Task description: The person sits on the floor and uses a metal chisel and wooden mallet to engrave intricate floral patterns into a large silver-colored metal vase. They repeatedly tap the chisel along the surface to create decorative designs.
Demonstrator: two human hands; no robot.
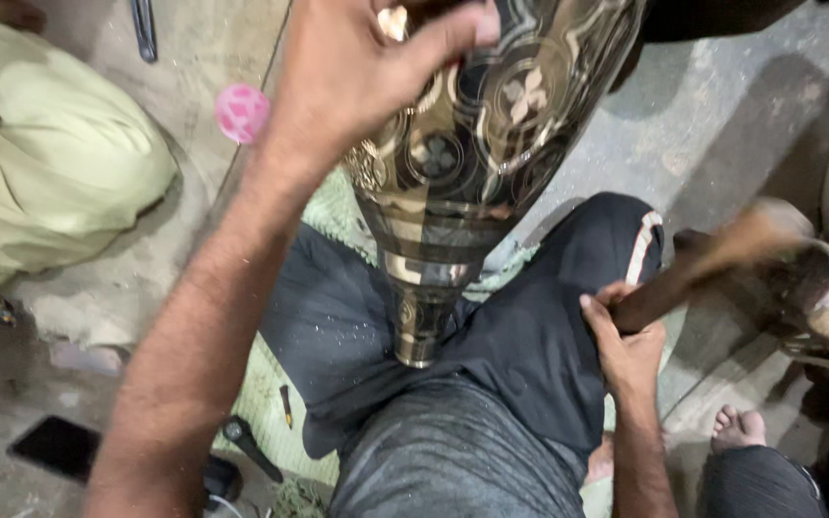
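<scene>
A tall dark metal vase (pixel 472 144) with engraved brass-coloured flower and band patterns stands tilted on my lap, its narrow foot resting on my dark trousers (pixel 530 336). My left hand (pixel 357 67) grips the vase's wide upper body from the left side. My right hand (pixel 626 336) is closed around the wooden handle of a hammer (pixel 722 254), whose head is blurred, out to the right of the vase and apart from it.
Another person in pale green clothes (pixel 40 153) sits at the left. A pink ball (pixel 242 110) lies on the concrete floor. A dark phone (pixel 55 446) and small tools (pixel 251 446) lie near my left knee. A bare foot (pixel 736 427) shows at lower right.
</scene>
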